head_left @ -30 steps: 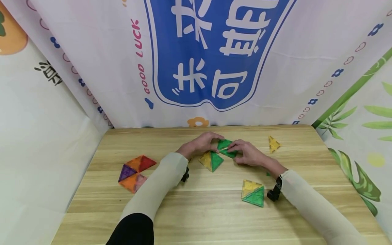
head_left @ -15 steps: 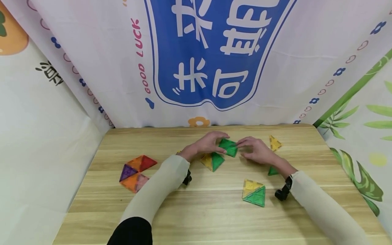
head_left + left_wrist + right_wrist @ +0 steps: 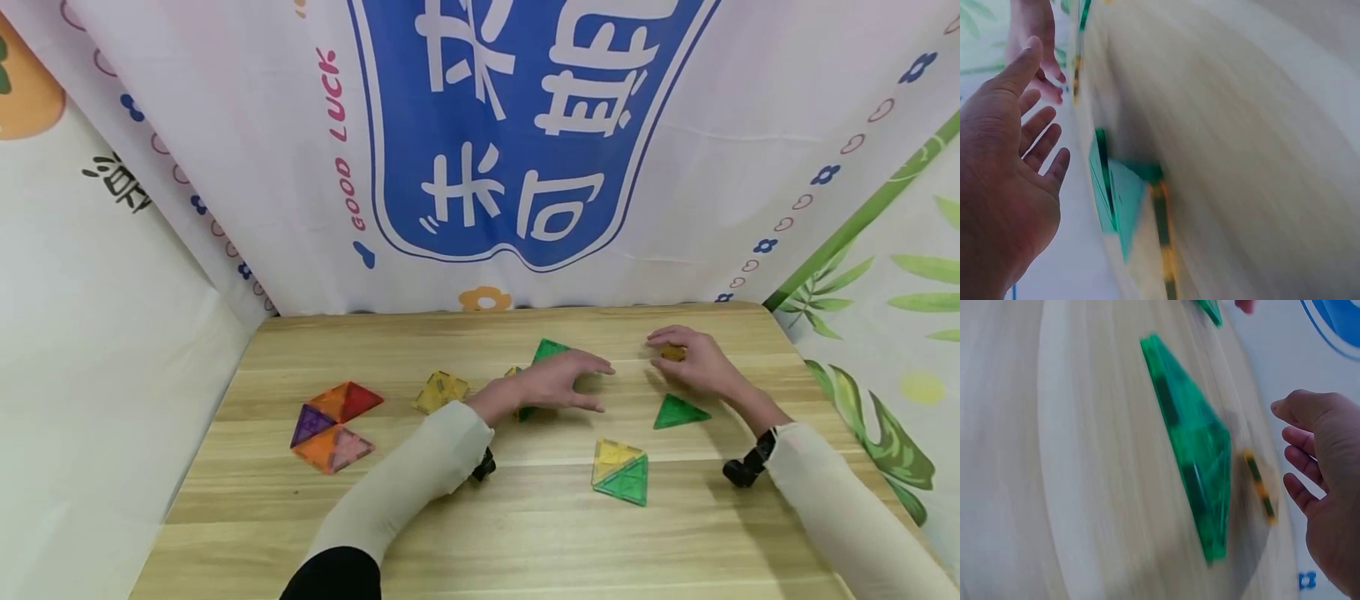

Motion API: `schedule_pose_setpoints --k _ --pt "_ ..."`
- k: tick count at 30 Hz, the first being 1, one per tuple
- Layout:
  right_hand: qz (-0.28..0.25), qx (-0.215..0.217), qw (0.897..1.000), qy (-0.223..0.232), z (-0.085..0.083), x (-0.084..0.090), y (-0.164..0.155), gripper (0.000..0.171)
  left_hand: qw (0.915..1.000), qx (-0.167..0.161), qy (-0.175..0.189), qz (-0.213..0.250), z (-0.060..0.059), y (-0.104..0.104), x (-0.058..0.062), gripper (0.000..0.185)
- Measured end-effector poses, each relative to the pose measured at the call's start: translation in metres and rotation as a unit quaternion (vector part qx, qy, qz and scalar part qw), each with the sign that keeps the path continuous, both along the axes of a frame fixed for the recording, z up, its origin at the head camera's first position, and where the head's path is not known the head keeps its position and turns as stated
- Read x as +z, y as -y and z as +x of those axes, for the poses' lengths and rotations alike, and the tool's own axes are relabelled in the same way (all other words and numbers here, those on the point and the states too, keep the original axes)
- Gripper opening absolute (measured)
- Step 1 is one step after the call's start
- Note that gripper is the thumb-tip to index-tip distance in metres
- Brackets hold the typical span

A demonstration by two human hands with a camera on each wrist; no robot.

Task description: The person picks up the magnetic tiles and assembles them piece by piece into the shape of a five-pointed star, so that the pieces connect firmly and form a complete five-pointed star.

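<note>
My left hand point(image 3: 551, 383) hovers with fingers spread over a group of translucent triangular tiles and holds nothing. It partly covers a green tile point(image 3: 550, 349) and a yellow-and-green pair under its wrist. In the left wrist view the palm of the left hand point(image 3: 1010, 181) is apart from the green tiles point(image 3: 1125, 203). Farther right, my right hand point(image 3: 697, 360) is above a small yellow triangle tile point(image 3: 673, 353), partly hidden by its fingers. The right wrist view has that yellow tile point(image 3: 1259, 487) flat on the table, and a green triangle tile point(image 3: 1194, 450) beside it.
Red point(image 3: 358, 400), orange, purple and pink point(image 3: 349, 448) tiles form a partial ring at left. Yellow tiles point(image 3: 441, 392) lie left of my left wrist. A joined yellow point(image 3: 613, 455) and green point(image 3: 627, 481) pair lies nearer. A printed curtain point(image 3: 300, 208) hangs behind the wooden table point(image 3: 525, 533).
My right hand has left the green tiles and moved right to the yellow triangle, uncovering a green triangle. My left hand has let go of the green tiles and shifted right and nearer.
</note>
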State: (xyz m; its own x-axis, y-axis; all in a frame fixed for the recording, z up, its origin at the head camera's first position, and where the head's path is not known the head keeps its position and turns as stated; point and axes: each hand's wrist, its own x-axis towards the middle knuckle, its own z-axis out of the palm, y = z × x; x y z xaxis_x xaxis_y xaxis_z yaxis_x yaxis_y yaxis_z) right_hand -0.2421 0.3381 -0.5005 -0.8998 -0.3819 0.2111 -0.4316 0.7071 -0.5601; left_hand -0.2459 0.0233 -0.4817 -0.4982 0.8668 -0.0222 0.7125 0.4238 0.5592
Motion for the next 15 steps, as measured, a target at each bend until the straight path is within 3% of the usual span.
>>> schedule_pose_setpoints --k 6,15 --pt "-0.001 -0.055 0.998 0.018 -0.001 -0.002 -0.016 0.032 0.9987 -0.041 0.003 -0.032 0.011 -0.029 0.003 0.069" --pt "0.024 -0.101 0.994 0.041 -0.006 -0.009 -0.024 0.042 0.9944 -0.079 -0.007 -0.069 0.019 -0.065 -0.008 0.070"
